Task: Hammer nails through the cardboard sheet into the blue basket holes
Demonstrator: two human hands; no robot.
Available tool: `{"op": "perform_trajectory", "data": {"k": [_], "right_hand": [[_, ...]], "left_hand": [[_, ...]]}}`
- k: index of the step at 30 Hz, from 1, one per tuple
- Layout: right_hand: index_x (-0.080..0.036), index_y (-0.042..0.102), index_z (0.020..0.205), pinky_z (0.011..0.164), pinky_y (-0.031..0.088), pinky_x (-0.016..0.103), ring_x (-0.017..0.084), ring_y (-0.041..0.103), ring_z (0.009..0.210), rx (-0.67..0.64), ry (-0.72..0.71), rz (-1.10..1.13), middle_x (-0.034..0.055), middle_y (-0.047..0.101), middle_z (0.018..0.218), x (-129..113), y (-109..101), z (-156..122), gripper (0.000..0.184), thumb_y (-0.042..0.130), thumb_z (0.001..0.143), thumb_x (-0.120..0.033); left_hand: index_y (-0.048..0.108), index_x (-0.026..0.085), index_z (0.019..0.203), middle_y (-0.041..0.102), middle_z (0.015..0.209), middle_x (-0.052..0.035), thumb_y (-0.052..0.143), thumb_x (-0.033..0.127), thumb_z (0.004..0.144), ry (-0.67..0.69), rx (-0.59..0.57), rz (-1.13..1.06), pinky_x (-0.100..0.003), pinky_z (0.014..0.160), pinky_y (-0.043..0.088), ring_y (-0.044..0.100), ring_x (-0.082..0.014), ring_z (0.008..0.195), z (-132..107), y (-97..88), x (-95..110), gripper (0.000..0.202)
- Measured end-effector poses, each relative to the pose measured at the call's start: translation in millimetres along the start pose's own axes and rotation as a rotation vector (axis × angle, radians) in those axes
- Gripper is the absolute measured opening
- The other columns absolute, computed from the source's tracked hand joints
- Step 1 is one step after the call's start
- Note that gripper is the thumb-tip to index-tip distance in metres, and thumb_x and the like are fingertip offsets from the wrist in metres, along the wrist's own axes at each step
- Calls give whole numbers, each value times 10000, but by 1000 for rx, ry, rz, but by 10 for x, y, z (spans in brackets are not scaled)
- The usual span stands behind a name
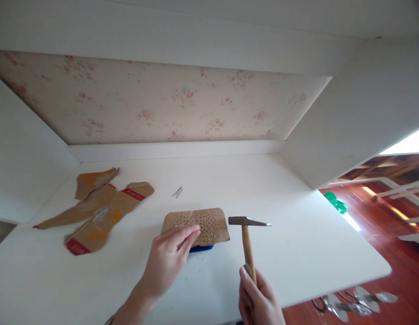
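Observation:
My right hand [260, 295] is wrapped round the wooden handle of a hammer [249, 246]. Its metal head is raised just right of a perforated piece of cardboard [209, 225]. Many small holes dot this cardboard, which rests on something blue [201, 248] whose edge shows at the front. Thumb and fingertips pressed together, my left hand [173, 253] is over the cardboard's front left part. Whatever it pinches, if anything, is hidden by the fingers. Several nails [177, 192] lie on the white table behind the cardboard.
Torn cardboard pieces [104, 207] with red and orange marks lie on the left of the white table [297, 253]. White panels and a floral-papered wall [182, 104] enclose the back and sides. Beyond the right edge are a reddish floor and a green object [335, 202].

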State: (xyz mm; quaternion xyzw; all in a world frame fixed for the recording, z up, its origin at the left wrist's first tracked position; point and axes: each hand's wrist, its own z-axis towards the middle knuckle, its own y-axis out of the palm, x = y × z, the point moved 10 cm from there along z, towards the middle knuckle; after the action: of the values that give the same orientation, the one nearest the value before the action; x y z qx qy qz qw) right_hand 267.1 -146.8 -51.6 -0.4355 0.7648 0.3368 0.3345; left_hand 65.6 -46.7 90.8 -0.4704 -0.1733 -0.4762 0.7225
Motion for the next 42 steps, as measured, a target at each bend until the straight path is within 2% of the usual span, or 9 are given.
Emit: {"op": "perform_trajectory", "data": {"k": [14, 17, 23, 26, 29, 33, 37, 42], "right_hand": [[-220, 419, 646, 270, 211, 139, 11, 280, 272, -6, 4, -6, -137, 345, 431, 19, -40, 15, 543, 702, 676, -681], [-218, 420, 650, 268, 210, 137, 10, 287, 263, -5, 2, -18, -135, 356, 433, -13, -48, 1, 550, 696, 672, -693], [-220, 390, 614, 279, 208, 138, 13, 301, 265, 41, -22, -4, -130, 355, 424, -43, -77, 7, 566, 697, 671, -693], [-223, 391, 626, 283, 205, 135, 18, 309, 263, 70, -38, 31, -134, 344, 408, -51, -56, 13, 555, 714, 671, -672], [-223, 411, 658, 287, 212, 133, 23, 319, 266, 79, -68, 69, -133, 352, 397, -84, -9, 4, 526, 720, 685, -648], [-224, 422, 685, 292, 197, 131, 23, 325, 264, 83, -89, 90, -137, 353, 403, -107, 36, -23, 516, 729, 684, -639], [-223, 429, 694, 289, 188, 134, 20, 307, 264, 83, -74, 70, -146, 332, 403, -74, 52, -47, 531, 726, 665, -663], [-224, 432, 688, 287, 202, 140, 21, 300, 262, 71, -57, 35, -147, 328, 392, -43, 66, -61, 544, 710, 657, -691]], "left_hand": [[700, 213, 1013, 758, 930, -5, 614, 179, 907, 40, -26, 40, -232, 806, 565, 707, -133, 839, 156, 179, -24, 141], [699, 215, 1005, 759, 939, -2, 625, 193, 900, 13, 21, 72, -228, 814, 564, 712, -134, 841, 136, 51, -76, 130], [696, 220, 1001, 769, 938, 1, 630, 258, 898, -97, 152, 206, -207, 760, 582, 730, -139, 810, -17, -406, -249, 128], [686, 218, 1005, 773, 933, -1, 608, 269, 912, -127, 149, 192, -199, 725, 592, 738, -145, 806, -101, -462, -249, 132], [677, 224, 1018, 771, 945, -5, 586, 252, 924, -103, 119, 170, -206, 753, 588, 737, -147, 824, -153, -381, -147, 133], [666, 239, 1025, 763, 941, 6, 585, 234, 926, -81, 39, 102, -199, 770, 576, 728, -135, 826, -167, -145, -35, 129], [655, 251, 1028, 758, 936, 23, 587, 239, 927, -92, -21, 63, -191, 789, 564, 721, -125, 834, -141, 57, -42, 122], [652, 242, 1032, 754, 930, 11, 570, 230, 935, -61, -23, 74, -215, 798, 562, 719, -136, 832, -116, 133, -61, 126]]}}
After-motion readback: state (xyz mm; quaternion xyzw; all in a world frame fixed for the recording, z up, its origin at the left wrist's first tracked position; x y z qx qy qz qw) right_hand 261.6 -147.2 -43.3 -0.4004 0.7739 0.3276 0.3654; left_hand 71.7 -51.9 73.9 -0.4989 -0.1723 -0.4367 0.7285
